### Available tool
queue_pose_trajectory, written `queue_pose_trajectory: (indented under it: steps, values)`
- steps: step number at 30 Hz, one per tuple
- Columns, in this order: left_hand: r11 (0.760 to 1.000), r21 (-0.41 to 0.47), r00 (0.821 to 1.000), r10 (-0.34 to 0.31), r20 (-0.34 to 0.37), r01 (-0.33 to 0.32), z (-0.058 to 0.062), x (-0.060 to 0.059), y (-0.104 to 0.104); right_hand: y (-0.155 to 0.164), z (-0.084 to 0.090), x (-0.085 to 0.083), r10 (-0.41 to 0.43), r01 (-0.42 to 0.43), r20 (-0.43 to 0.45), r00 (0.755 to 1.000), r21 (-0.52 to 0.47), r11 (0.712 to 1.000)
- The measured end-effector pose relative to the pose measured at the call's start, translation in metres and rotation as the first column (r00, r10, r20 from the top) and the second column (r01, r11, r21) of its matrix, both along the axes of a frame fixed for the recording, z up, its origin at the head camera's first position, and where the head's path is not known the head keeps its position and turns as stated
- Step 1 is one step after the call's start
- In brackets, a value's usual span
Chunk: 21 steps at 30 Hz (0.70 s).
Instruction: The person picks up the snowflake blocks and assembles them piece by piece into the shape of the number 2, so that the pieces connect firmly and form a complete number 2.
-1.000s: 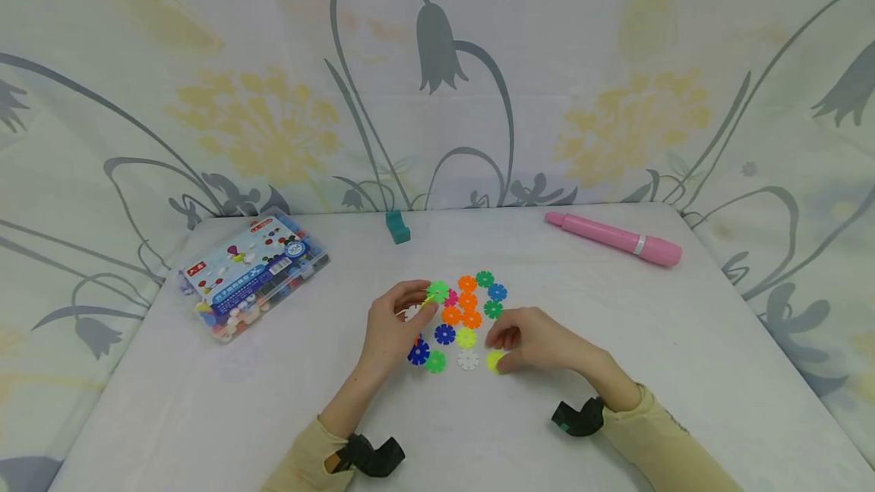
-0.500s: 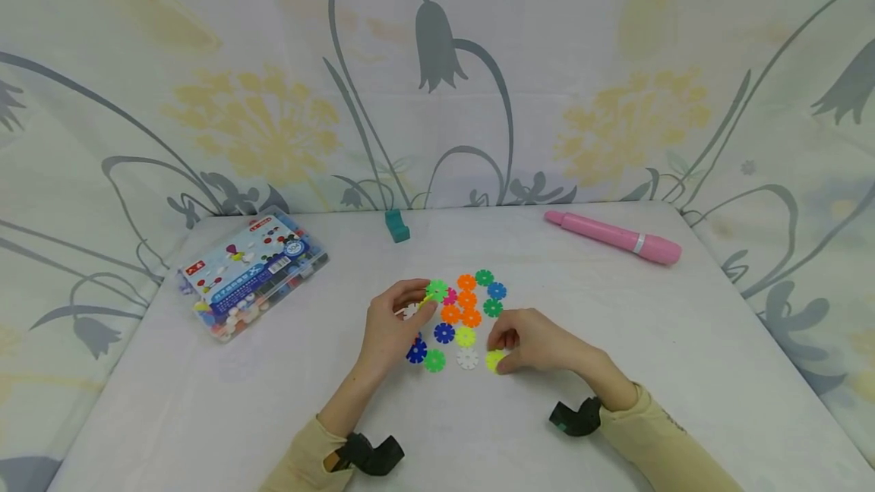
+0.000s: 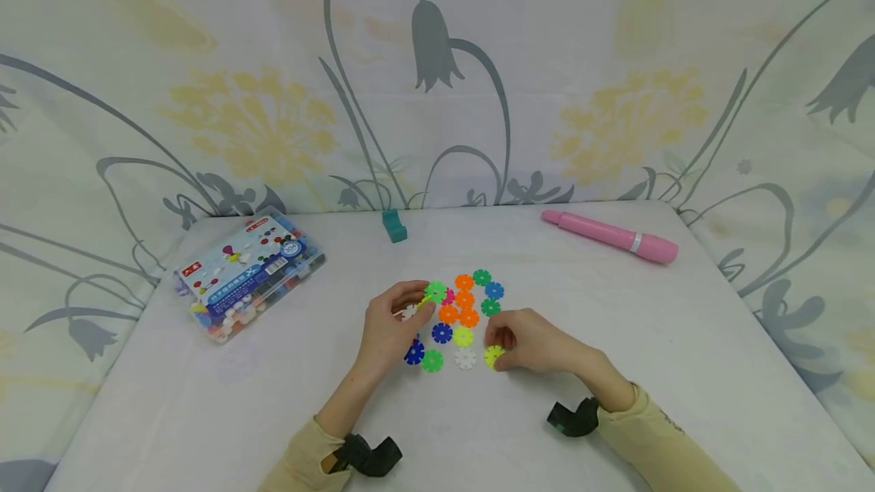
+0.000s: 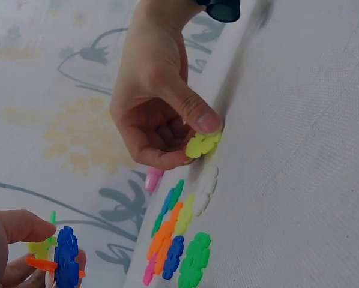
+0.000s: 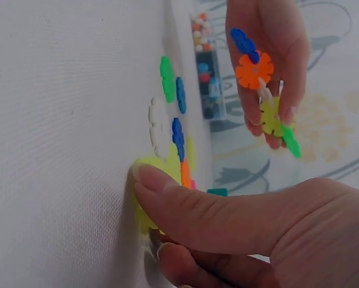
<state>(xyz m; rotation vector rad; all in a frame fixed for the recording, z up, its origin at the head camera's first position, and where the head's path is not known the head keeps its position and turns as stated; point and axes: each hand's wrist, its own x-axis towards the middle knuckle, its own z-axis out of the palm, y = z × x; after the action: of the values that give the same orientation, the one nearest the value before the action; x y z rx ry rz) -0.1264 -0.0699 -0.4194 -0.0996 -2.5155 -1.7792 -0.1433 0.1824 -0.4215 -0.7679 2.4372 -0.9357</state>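
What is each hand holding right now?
Left hand: grips a joined cluster of snowflake discs.
Right hand: pinches a yellow-green disc on the table.

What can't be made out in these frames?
- Left hand: in the head view it covers most of the joined discs it holds.
- Yellow disc: right hand's thumb covers part of it in the right wrist view.
- Box: label print too small, head view.

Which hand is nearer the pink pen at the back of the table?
Right. The right hand lies below-left of the pink pen; the left hand is further left, past the scattered discs.
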Motion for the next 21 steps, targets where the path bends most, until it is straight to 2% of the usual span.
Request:
queue_pose_trajectory:
  steps: [4,10,15,18,21]
  values:
    - [1.000,0.009,1.000,-0.013,-0.002,0.013,0.000,0.000,-0.001,0.000,0.009,-0.003,-0.019,0.016,-0.099,0.995,-0.022,1.000]
    - [1.000,0.014,1.000,-0.015,0.000,0.015,0.001,0.000,0.000,-0.009,0.035,-0.010,-0.113,0.070,-0.218,0.969,-0.194,0.978]
    - [0.999,0.022,1.000,-0.026,0.015,0.026,0.002,0.001,0.002,-0.020,0.045,-0.012,-0.206,0.132,-0.214,0.955,-0.315,0.940]
    - [1.000,0.022,1.000,-0.020,0.019,0.020,0.002,0.001,0.002,-0.025,0.042,-0.009,-0.255,0.169,-0.205,0.945,-0.360,0.918]
    - [1.000,0.019,1.000,-0.012,0.008,0.011,0.001,0.001,0.002,-0.027,0.034,-0.007,-0.292,0.196,-0.226,0.929,-0.369,0.908]
